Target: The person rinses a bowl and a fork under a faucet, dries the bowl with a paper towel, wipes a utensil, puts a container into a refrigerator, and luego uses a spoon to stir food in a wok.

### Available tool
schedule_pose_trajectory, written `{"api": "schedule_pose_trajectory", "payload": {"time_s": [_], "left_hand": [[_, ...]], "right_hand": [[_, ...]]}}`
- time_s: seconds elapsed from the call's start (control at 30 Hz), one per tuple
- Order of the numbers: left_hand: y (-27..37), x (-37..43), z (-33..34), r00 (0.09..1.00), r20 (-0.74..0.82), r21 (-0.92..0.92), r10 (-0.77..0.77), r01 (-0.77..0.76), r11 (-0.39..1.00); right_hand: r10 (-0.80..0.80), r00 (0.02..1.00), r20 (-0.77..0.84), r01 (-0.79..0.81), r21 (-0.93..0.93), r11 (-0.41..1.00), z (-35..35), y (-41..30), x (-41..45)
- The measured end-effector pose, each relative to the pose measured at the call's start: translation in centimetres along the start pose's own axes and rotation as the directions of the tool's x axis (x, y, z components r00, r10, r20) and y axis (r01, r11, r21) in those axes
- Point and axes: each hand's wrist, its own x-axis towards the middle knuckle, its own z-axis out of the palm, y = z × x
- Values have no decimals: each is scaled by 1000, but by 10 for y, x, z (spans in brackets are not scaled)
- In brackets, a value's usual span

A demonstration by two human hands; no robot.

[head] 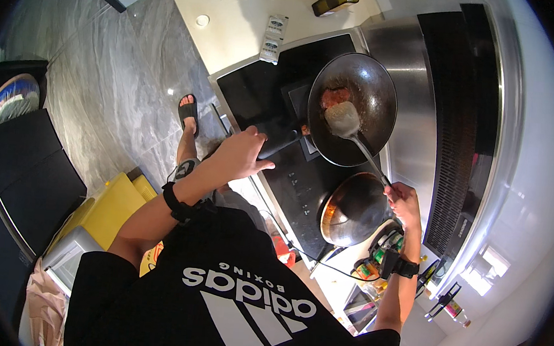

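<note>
My left hand [242, 153] is around the black handle [279, 145] of a dark wok [377, 103] above the cooktop. Held by its handle end in my right hand [404, 202], a metal wok spatula [343, 118] reaches down into the wok. Its blade rests against a small reddish-brown lump of food [335, 97], whose kind I cannot tell, and covers part of it. An oily sheen coats the wok's inner surface around it. Black wristbands circle both my wrists, and the right one carries a small device.
A lidded pan [356, 211] sits on the black cooktop [259, 93] near my right forearm. Beyond lie sachets [273, 38] and an oil bottle [341, 1] on the counter [231, 13]. Seasoning bottles [371, 273] stand by my right wrist, where a thin cable [328, 266] hangs. A range hood [456, 187] borders the right.
</note>
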Motion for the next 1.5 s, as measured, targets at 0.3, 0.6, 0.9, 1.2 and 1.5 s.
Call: {"api": "schedule_pose_trajectory", "payload": {"time_s": [0.3,0.6,0.9,1.2,1.5], "left_hand": [[11,1,-4,990,95,38,-99,96,995],[7,1,-3,994,101,28,-53,50,998],[11,2,-9,992,119,47,-49,44,998],[10,0,-8,999,36,33,-7,5,999],[12,0,-12,995,95,39,-25,21,999]], "right_hand": [[-70,997,-28,67,-104,992,2,-13,4],[8,999,-39,-5,71,997,25,-55,6],[140,988,-66,-139,25,990,25,-74,1],[119,987,-104,-113,66,991,31,-69,5],[107,993,-43,-101,120,988,36,-66,0]]}}
